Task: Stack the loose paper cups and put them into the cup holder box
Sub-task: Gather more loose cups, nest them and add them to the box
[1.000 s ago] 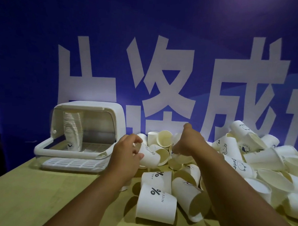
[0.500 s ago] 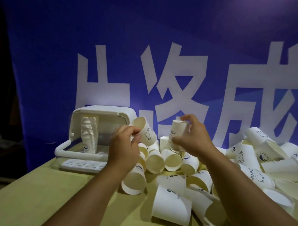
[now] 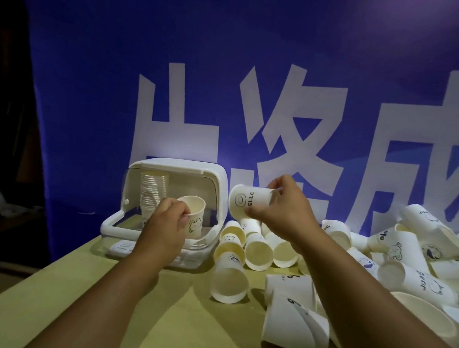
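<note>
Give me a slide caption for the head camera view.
Left hand and right hand each hold a paper cup before the cup holder box.

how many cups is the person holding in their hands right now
2: a bear-print cup upright in the left hand, a HELLO cup sideways in the right hand.

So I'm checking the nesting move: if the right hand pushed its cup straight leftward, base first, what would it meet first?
Probably the bear cup in the left hand; depth is unclear.
</note>
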A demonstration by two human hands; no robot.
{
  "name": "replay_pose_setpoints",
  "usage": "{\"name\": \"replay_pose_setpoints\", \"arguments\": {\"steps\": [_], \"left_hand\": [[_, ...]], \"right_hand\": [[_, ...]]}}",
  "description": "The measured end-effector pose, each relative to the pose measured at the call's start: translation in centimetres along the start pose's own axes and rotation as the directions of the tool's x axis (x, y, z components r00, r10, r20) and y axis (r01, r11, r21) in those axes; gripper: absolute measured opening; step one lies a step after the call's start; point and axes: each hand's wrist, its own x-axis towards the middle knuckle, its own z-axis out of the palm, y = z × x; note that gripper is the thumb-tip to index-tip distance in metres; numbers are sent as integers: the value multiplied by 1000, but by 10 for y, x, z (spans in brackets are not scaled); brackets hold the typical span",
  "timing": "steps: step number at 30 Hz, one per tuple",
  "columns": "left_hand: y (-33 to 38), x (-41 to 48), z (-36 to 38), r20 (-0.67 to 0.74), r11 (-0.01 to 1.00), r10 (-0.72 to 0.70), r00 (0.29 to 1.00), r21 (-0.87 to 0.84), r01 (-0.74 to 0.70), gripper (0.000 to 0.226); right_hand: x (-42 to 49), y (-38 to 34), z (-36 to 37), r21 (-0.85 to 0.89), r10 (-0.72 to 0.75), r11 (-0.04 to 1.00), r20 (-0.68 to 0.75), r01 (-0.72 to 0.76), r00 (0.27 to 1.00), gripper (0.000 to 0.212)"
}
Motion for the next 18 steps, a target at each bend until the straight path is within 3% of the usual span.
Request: {"name": "replay_pose_setpoints", "arguments": {"steps": [4,7,9,15,18], "left_hand": [[4,-4,-1,94,999,-34,995,27,31,6],[2,-6,-1,157,993,-73,985,101,58,19],[2,-6,-4,189,990,-102,977,114,81,23],[-6,-3,-11,166,996,-90,982,35,85,21],[-7,-1,-11,136,994,-70,988,-69,80,36]], "right_hand": [[4,-20,24,97,64,993,30,-66,998,68],[5,-35,45,228,57,971,68,-72,996,89],[6,-39,60,270,34,961,88,-57,996,92],[7,-25,80,136,25,990,12,-26,1000,69],[9,-18,76,117,47,992,57,-54,997,78]]}}
